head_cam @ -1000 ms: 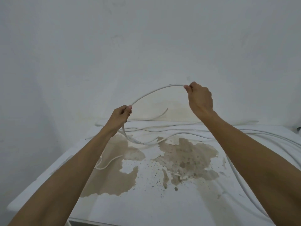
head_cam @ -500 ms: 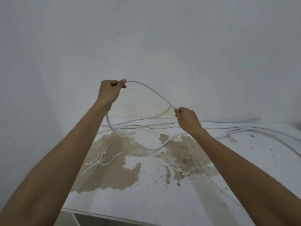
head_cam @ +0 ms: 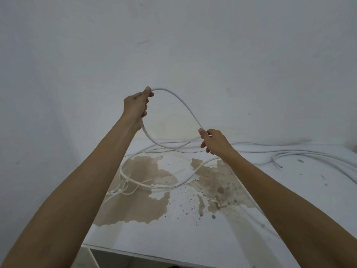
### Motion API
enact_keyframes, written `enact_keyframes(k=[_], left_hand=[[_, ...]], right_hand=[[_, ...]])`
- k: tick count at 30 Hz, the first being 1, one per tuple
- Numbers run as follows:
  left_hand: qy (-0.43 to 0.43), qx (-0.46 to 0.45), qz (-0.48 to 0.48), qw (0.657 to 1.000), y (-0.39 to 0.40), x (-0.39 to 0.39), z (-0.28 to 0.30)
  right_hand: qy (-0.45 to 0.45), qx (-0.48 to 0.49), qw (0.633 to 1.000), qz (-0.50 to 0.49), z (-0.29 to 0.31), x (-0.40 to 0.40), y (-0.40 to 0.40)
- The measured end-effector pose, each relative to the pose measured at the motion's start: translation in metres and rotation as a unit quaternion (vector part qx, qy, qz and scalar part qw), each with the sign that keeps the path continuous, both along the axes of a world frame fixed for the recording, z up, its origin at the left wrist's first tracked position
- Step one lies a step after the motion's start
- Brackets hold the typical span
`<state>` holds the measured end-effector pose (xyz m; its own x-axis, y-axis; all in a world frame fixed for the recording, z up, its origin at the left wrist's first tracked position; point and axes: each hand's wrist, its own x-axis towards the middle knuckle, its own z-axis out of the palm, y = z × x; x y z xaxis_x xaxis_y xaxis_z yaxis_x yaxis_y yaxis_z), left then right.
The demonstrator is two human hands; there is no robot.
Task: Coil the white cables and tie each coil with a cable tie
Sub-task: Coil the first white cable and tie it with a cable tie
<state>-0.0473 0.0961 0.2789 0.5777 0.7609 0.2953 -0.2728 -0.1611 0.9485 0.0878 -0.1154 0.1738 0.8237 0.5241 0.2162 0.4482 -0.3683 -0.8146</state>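
The white cable (head_cam: 185,105) is held up in front of the wall (head_cam: 193,45) by both hands. It is pinched at the top by the left hand (head_cam: 136,105), between thumb and curled fingers, and from there an arch is formed down to the right hand (head_cam: 214,141), by which it is gripped lower and nearer the counter (head_cam: 193,235). Below the left hand the cable hangs in a loop. More white cables (head_cam: 289,151) are spread along the counter's far side and right. A bunch of cable ties (head_cam: 123,188) is seen on the brown stain (head_cam: 139,207).
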Motion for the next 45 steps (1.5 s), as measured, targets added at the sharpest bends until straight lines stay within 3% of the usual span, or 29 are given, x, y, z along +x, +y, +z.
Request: enact_keyframes(k=[6,10,13,17,19,20,22,23,25,29,32,35,39,42,45], left_hand=[[-0.087,-0.213,-0.114,0.967,-0.008,0.017,-0.042],[-0.125,-0.326,-0.161,0.923,-0.013,0.031,-0.079],[-0.084,-0.334,-0.126,0.930,-0.020,0.043,-0.101],[0.052,-0.226,-0.008,0.973,-0.037,0.056,-0.120],[0.181,-0.057,0.052,0.980,-0.045,0.058,-0.130],[0.230,0.050,0.084,0.968,-0.049,0.056,-0.136],[0.187,0.230,0.105,0.949,-0.064,0.051,-0.143],[0.141,0.273,0.071,0.949,-0.072,0.049,-0.144],[0.126,0.286,-0.056,0.948,-0.090,0.046,-0.143],[0.196,0.314,-0.235,0.899,-0.116,0.045,-0.145],[0.185,0.319,-0.234,0.900,-0.118,0.048,-0.154],[0.184,0.337,-0.199,0.902,-0.110,0.046,-0.160],[0.189,0.250,-0.185,0.932,-0.088,0.038,-0.166],[0.159,0.058,-0.190,0.967,-0.076,0.041,-0.165],[0.136,-0.104,-0.194,0.966,-0.071,0.046,-0.161]], right_hand=[[0.159,0.103,0.982,0.021,-0.002,-0.003,-0.014],[0.177,0.170,0.969,-0.010,-0.005,0.001,-0.021],[0.179,0.196,0.964,-0.011,-0.003,0.003,-0.029],[0.155,0.209,0.965,-0.036,0.000,0.005,-0.038],[0.143,0.208,0.967,-0.044,-0.001,0.004,-0.040],[0.139,0.207,0.967,-0.048,-0.001,0.003,-0.039],[0.138,0.208,0.967,-0.049,-0.003,0.002,-0.038],[0.142,0.210,0.966,-0.050,-0.003,0.002,-0.037],[0.146,0.210,0.965,-0.050,-0.005,0.001,-0.035],[0.150,0.210,0.965,-0.053,-0.006,0.000,-0.035],[0.166,0.209,0.963,-0.041,-0.009,0.003,-0.037],[0.120,0.146,0.979,-0.072,-0.009,0.011,-0.040],[0.109,0.142,0.978,-0.105,0.002,0.022,-0.049],[0.098,0.169,0.976,-0.095,0.014,0.016,-0.050],[0.077,0.176,0.980,-0.056,0.021,0.001,-0.045]])
